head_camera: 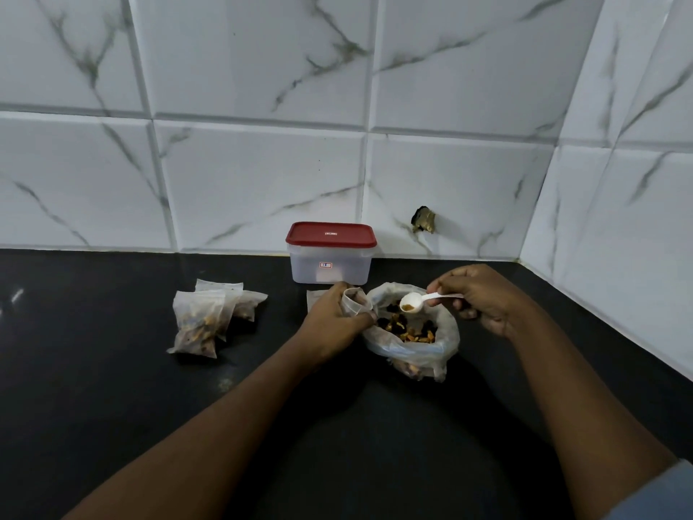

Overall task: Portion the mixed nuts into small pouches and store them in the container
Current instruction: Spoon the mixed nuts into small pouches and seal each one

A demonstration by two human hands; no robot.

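A large open plastic bag of mixed nuts (416,343) lies on the black counter. My right hand (476,294) pinches the handle of a small white scoop (412,304) with a few nuts in its bowl, held above the bag. My left hand (333,317) grips a small clear pouch (354,300) at the bag's left rim, its mouth facing the scoop. Several filled pouches (210,317) lie in a pile to the left. The clear container with a red lid (330,253) stands shut at the back against the wall.
The black counter (112,388) runs along white marble-look wall tiles (262,174) at the back and on the right. Another flat pouch (315,296) peeks out behind my left hand. A chipped hole (423,219) marks the back wall.
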